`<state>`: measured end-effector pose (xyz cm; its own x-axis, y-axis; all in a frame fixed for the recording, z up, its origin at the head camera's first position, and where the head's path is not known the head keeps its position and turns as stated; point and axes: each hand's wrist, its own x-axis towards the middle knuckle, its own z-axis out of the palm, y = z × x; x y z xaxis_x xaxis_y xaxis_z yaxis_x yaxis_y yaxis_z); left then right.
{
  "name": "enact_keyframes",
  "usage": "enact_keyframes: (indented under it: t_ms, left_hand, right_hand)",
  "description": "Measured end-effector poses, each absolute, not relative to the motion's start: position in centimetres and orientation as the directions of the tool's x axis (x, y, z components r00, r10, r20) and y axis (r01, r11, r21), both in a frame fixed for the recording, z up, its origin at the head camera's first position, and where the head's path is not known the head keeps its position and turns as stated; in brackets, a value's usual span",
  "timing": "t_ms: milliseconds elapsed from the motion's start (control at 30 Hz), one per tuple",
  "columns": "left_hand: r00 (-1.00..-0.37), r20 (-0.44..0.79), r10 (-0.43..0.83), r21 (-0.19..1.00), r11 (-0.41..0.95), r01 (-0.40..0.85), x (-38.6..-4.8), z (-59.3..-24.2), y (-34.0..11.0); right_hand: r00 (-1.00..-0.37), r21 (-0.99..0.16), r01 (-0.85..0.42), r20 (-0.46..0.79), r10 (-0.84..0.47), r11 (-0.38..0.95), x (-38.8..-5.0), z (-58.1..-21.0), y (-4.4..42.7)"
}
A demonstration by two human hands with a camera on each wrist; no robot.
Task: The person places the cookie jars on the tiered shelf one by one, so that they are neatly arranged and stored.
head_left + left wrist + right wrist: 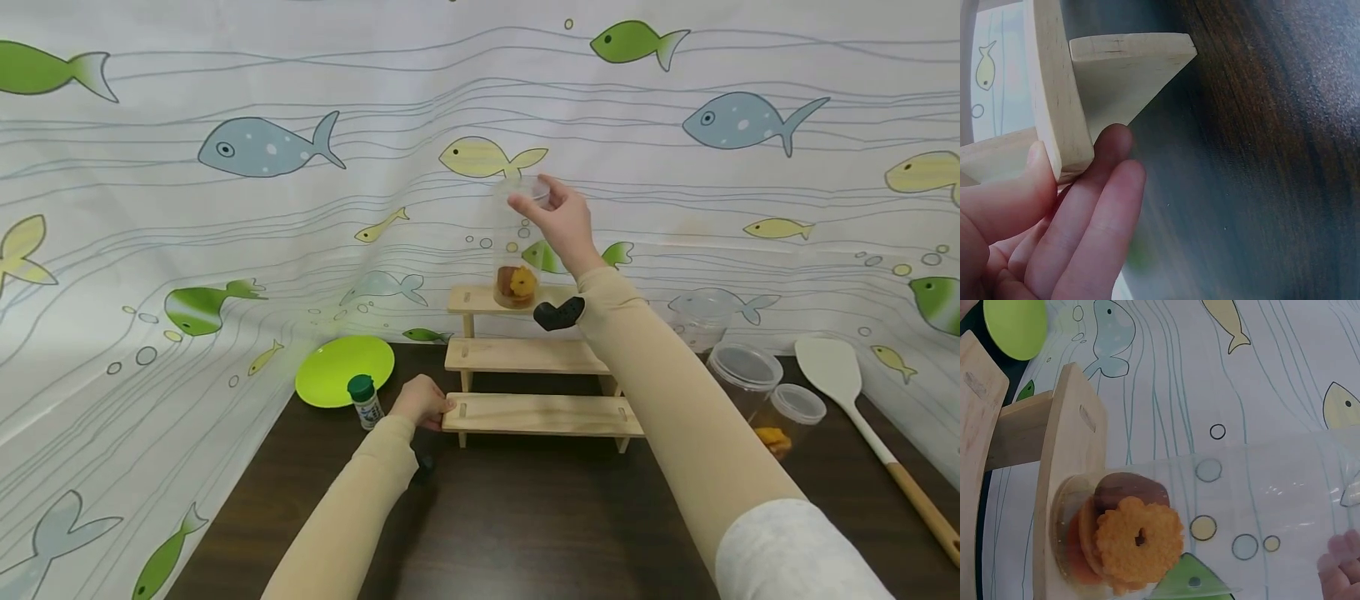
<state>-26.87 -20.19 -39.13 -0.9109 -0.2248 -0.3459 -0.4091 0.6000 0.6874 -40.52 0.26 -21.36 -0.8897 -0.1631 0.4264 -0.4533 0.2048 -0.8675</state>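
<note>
A three-step wooden display stand [532, 357] stands at the back of the dark table. My left hand [418, 402] pinches the left end of its lowest step, thumb on one face and fingers on the other, as the left wrist view shows. On the top step is a tall clear jar [516, 237], upright, with cookies [1138, 540] at its bottom. My right hand [564, 218] grips the jar near its top, thumb and fingers on either side. Whether a lid is on it is hard to tell. The jar's base meets the top board [1075, 425] in the right wrist view.
Left of the stand are a lime-green plate [330, 373] and a green-capped shaker [365, 402]. To the right, several clear containers, including a small jar [795, 407], stand beside a long spatula [832, 371]. A fish-print curtain [637, 192] hangs close behind the stand.
</note>
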Motion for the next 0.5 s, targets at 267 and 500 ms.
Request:
enact_keyframes:
  t_ms: [267, 500]
  left_hand:
    - [-0.908, -0.35, -0.23, 0.696, 0.585, -0.416, -27.0, -38.97, -20.38]
    - [-0.904, -0.358, -0.233, 0.692, 0.584, -0.424, -26.91, -38.97, -20.2]
  right_hand:
    - [-0.901, -0.86, -0.419, 0.354, -0.251, 0.291, -40.35, -20.29, 0.39]
    - [-0.902, -0.864, -0.401, 0.314, -0.297, 0.303, -39.77, -20.25, 1.26]
